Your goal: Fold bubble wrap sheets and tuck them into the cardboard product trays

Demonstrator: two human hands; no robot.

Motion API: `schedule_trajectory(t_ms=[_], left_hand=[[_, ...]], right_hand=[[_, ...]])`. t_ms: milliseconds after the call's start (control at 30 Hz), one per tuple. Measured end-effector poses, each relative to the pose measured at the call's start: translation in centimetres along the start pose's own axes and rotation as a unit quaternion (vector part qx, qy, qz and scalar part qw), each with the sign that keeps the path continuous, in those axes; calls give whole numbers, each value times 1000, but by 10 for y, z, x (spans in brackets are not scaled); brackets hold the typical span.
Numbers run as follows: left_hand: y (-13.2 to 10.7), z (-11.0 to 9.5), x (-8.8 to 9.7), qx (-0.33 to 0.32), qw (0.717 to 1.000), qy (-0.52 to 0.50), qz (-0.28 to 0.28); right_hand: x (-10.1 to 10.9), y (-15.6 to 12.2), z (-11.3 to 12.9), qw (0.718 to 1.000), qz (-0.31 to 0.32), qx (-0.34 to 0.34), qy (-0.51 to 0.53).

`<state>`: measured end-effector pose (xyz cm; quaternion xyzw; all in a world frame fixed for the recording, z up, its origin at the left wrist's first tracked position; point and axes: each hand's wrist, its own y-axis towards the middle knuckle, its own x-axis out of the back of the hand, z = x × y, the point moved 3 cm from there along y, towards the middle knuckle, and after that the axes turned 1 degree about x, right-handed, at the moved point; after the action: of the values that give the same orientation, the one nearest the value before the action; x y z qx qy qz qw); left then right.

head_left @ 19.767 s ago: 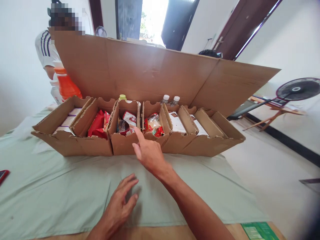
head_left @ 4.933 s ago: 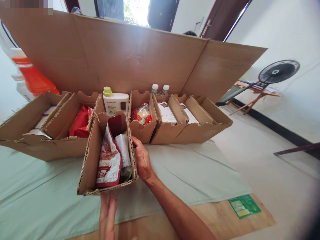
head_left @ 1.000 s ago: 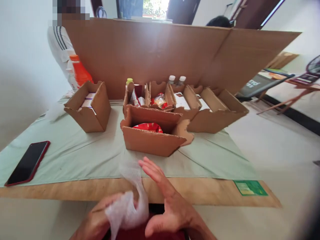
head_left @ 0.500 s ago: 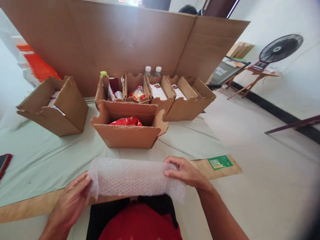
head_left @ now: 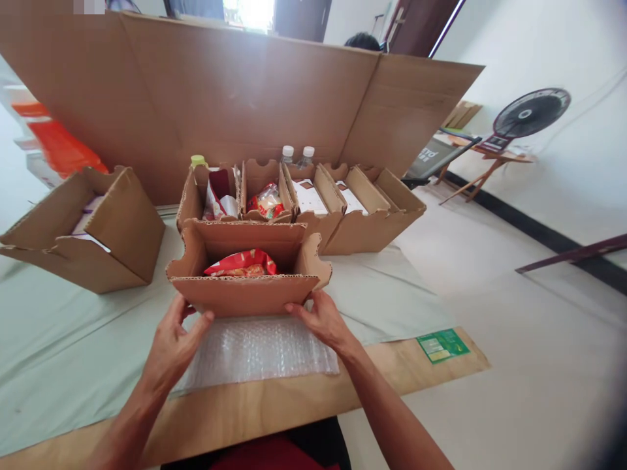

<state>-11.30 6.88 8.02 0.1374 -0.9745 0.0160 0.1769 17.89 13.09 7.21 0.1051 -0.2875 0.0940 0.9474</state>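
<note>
A small open cardboard box [head_left: 245, 295] with wavy cut sides stands in front of me, a red snack packet [head_left: 242, 264] lying inside it. My left hand [head_left: 177, 333] grips its lower left corner, thumb against the front wall and fingers round the side. At the lower right corner my right hand [head_left: 321, 320] holds it likewise, its thumb on the front. Nearer to me, a flat piece of bubble wrap [head_left: 259, 356] lies on the pale green cloth; its far edge is hidden behind the box.
Behind stands a row of cardboard boxes [head_left: 365, 232] with packets and white cartons, before a tall cardboard screen [head_left: 255, 98]. Another box [head_left: 117, 241] is at the left. Two capped bottles [head_left: 298, 154] show at the back. A fan [head_left: 526, 117] stands right; a person's head [head_left: 362, 41] shows beyond the screen.
Both hands have let go of the bubble wrap, which now lies flat on the table edge. They have moved forward and taken hold of the box with the red packet.
</note>
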Motion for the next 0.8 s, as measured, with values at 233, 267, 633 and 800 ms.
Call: schedule_trajectory(t_ms=[233, 267, 633, 800], left_hand=[[-8, 12, -1, 1, 998, 47, -36], [-14, 13, 2, 4, 997, 65, -49], [-74, 35, -52, -292, 902, 302, 103], [-65, 60, -22, -226, 931, 218, 188]], right_hand=[[7, 25, -17, 1000, 6, -6, 14], [14, 18, -20, 1000, 0, 0, 6], [-55, -90, 22, 947, 149, 186, -215], [21, -123, -47, 955, 0, 52, -292]])
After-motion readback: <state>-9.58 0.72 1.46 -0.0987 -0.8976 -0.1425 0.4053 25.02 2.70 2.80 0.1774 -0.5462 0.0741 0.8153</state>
